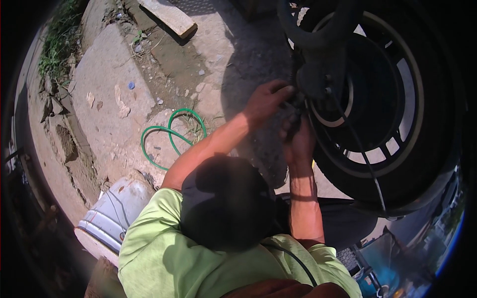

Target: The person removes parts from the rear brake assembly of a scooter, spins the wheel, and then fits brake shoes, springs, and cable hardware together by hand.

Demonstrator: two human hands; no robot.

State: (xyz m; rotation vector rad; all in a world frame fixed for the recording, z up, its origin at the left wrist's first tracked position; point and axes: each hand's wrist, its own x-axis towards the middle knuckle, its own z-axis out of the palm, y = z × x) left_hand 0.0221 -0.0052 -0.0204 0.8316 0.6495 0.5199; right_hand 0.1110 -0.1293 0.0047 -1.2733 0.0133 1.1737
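A motorcycle wheel with a black tyre and a spoked cast rim fills the right side. Before its hub is a dark metal housing or fork end, from which a thin cable runs down across the rim. My left hand is at the housing's left side, fingers bent and closed around a small dark part. Just below, my right hand points upward with its fingers closed on something dark. Shadow hides what either hand holds. Between my arms lies a rounded black shape.
A green hose lies looped on the concrete to the left. Near my left elbow a dirty white bucket is tipped over. A wooden plank rests at the far side, and grass grows at the far left.
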